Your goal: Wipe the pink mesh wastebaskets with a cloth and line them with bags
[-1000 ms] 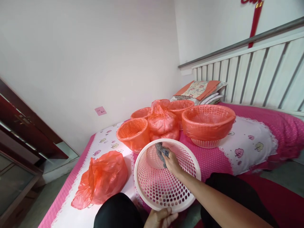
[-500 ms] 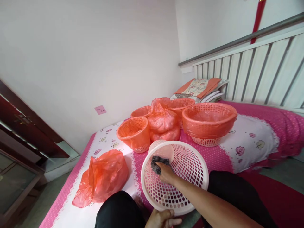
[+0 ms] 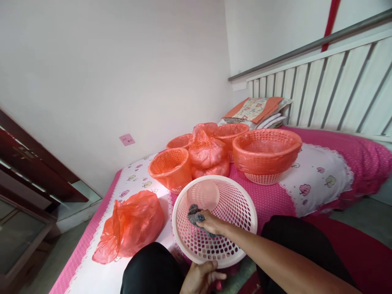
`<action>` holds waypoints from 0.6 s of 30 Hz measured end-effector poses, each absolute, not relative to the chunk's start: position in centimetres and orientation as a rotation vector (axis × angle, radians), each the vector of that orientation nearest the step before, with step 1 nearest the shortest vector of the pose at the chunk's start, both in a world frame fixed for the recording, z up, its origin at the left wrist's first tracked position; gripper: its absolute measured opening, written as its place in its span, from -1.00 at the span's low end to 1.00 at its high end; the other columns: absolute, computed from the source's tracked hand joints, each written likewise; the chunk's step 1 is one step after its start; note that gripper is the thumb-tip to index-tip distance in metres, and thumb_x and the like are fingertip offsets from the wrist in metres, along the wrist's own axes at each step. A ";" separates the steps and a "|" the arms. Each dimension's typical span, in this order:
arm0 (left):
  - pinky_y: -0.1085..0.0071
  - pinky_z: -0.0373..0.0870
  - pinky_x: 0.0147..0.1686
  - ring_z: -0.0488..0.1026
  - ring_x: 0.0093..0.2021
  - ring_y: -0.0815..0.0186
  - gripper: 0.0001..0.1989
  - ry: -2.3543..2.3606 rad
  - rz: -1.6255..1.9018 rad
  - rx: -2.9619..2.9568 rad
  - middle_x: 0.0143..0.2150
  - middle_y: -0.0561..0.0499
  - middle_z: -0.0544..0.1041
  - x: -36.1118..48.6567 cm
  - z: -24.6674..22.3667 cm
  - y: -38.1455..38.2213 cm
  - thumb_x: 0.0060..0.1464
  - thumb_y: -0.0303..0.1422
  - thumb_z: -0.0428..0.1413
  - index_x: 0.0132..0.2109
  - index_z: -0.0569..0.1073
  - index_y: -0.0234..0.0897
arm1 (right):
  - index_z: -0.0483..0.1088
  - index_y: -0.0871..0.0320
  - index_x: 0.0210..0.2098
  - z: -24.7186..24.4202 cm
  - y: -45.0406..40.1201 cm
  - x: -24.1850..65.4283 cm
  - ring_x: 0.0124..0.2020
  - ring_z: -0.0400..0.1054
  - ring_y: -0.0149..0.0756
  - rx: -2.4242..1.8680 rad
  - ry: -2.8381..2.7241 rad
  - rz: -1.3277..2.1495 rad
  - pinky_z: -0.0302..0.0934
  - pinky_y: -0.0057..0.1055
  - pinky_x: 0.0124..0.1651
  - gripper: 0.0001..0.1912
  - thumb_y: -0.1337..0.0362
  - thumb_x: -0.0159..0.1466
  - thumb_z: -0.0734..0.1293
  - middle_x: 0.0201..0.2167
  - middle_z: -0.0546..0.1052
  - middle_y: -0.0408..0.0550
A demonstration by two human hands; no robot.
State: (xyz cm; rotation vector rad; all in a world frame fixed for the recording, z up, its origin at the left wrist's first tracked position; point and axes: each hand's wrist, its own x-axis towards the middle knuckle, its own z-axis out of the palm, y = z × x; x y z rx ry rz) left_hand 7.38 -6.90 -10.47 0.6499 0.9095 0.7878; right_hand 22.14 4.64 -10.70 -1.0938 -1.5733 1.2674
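Observation:
A pale pink plastic basket with a holed wall lies tilted in front of me, its mouth turned towards me. My left hand grips the near rim from below, thumb on the rim. Inside the basket, my right hand is closed on a dark grey cloth, pressed against the left inner wall. Part of the cloth is hidden under the fingers. Beyond the basket stand an orange-lined basket and a stuffed orange plastic bag.
A larger lined basket stands right, with two more behind the bag. Another orange bag lies left on the pink and white bedspread. Folded bedding is stacked by the white headboard. My knees flank the basket.
My right hand has moved the cloth a little down and left along the inner wall. The pale basket has shifted slightly left, with my left hand still on its rim.

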 end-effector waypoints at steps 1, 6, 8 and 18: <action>0.28 0.69 -0.30 0.68 -0.25 0.13 -0.39 0.901 0.796 0.644 -0.13 -0.17 0.72 7.3 -10.3 -6.9 -0.14 -0.57 0.43 0.12 0.54 -0.37 | 0.52 0.16 -0.37 -10.4 4.3 22.2 -0.33 0.39 -0.32 -1.062 -1.571 1.317 0.29 -0.42 -0.16 -0.92 0.35 0.17 0.35 -0.40 0.56 -0.18; 0.23 0.70 -0.25 0.68 -0.19 0.07 -0.24 0.892 0.813 0.598 -0.16 -0.16 0.72 6.9 -10.3 -6.9 -0.14 -0.61 0.42 0.25 0.46 -0.38 | 0.61 0.17 -0.18 -8.3 2.3 22.7 -0.35 0.49 -0.30 -0.988 -1.452 1.616 0.37 -0.39 -0.17 -0.74 0.25 0.15 0.39 -0.33 0.64 -0.11; 0.22 0.69 -0.23 0.68 -0.19 0.08 -0.24 0.898 0.825 0.580 -0.16 -0.16 0.72 6.8 -10.5 -6.8 -0.14 -0.62 0.42 0.25 0.47 -0.37 | 0.63 0.17 -0.18 -7.2 1.5 22.9 -0.35 0.52 -0.28 -0.973 -1.360 1.785 0.39 -0.39 -0.17 -0.71 0.25 0.11 0.42 -0.34 0.66 -0.10; 0.00 0.56 0.14 0.69 -0.07 0.01 -0.17 0.892 0.830 0.503 -0.16 -0.11 0.73 6.0 -10.5 -6.5 -0.18 -0.63 0.47 0.27 0.48 -0.26 | 0.65 0.15 -0.35 -6.1 0.5 23.4 -0.48 0.43 -0.40 -0.939 -1.649 1.918 0.30 -0.54 -0.39 -0.72 0.12 -0.01 0.55 -0.48 0.60 -0.20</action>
